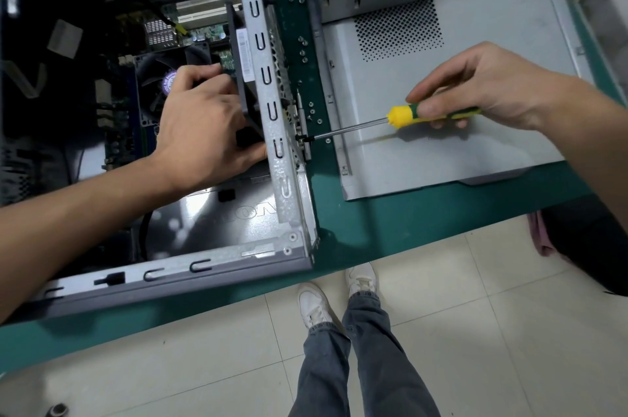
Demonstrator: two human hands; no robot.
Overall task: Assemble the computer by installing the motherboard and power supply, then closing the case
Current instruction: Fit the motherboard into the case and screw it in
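Green bench (390, 219); screwdriver (401, 117) in right hand (475, 86) fingers

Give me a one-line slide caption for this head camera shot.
Left hand steadies a black part inside the open computer case while the right hand drives a screwdriver into its rear panel.

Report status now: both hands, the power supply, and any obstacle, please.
Left hand grips black power supply inside case. Right hand holds screwdriver, tip at rear-panel screw. Nothing blocking.
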